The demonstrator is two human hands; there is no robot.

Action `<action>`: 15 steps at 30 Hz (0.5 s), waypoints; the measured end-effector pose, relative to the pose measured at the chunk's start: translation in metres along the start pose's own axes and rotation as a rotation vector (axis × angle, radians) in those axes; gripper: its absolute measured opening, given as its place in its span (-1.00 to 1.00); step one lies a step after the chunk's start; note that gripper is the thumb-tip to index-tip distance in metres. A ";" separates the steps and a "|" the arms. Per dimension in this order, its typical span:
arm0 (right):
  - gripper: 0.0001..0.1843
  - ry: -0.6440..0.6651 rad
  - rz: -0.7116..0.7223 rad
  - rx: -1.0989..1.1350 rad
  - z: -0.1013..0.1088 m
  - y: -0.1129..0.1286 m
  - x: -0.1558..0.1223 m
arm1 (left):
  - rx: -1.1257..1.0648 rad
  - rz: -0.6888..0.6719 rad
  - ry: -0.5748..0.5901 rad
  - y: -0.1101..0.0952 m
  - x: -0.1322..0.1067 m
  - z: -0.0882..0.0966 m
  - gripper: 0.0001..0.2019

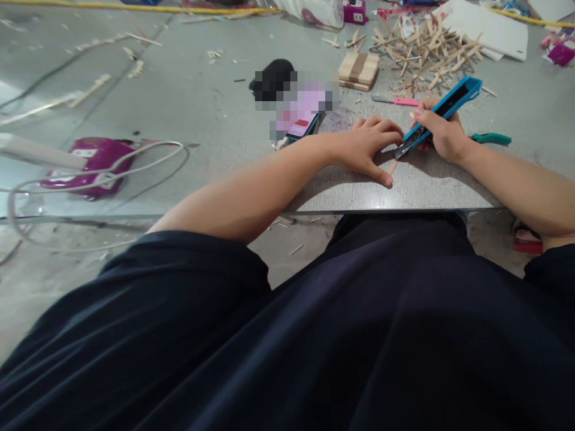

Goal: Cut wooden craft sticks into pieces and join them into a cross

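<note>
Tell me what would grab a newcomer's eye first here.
Most striking is the bright blue cutter in the right hand, its blade end slanting down to a thin wooden strip by the thumb of the spread left hand. Next comes the tangled heap of wooden pieces toward the far right of the table. Off to the left, a purple device stands out beside a looping pale cable.

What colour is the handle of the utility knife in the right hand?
Blue and black; the utility knife handle shows best in the head view.
</note>
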State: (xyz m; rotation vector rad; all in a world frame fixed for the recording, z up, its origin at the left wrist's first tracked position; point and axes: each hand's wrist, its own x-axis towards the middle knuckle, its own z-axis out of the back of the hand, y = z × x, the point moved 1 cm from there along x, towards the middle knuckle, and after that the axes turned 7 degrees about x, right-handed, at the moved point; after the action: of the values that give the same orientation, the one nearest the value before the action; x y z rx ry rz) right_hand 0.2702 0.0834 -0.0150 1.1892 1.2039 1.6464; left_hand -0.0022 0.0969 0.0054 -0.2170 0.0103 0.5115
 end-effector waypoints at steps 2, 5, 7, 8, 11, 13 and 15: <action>-0.07 -0.025 -0.014 -0.004 -0.003 0.006 -0.003 | -0.004 0.001 0.001 0.000 0.000 0.000 0.16; -0.12 -0.027 -0.021 0.001 -0.006 0.011 -0.008 | -0.019 0.000 0.003 -0.001 -0.001 0.000 0.16; -0.12 -0.013 -0.010 0.006 -0.005 0.010 -0.008 | -0.032 -0.005 -0.002 0.000 -0.001 0.000 0.16; -0.11 -0.001 -0.001 0.004 -0.004 0.008 -0.007 | -0.039 -0.007 -0.009 0.001 -0.001 -0.001 0.15; -0.07 0.036 0.032 -0.004 0.001 -0.001 0.000 | -0.057 -0.014 -0.032 0.003 0.000 -0.003 0.13; -0.04 0.064 0.040 -0.006 0.004 -0.006 0.004 | -0.064 -0.019 -0.044 0.005 0.001 -0.004 0.10; -0.03 0.089 0.048 -0.015 0.006 -0.008 0.005 | -0.068 -0.022 -0.053 0.005 0.001 -0.004 0.08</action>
State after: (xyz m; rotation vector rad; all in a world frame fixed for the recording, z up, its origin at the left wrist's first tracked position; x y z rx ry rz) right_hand 0.2748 0.0912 -0.0205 1.1544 1.2233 1.7575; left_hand -0.0039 0.1009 0.0006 -0.2696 -0.0609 0.4964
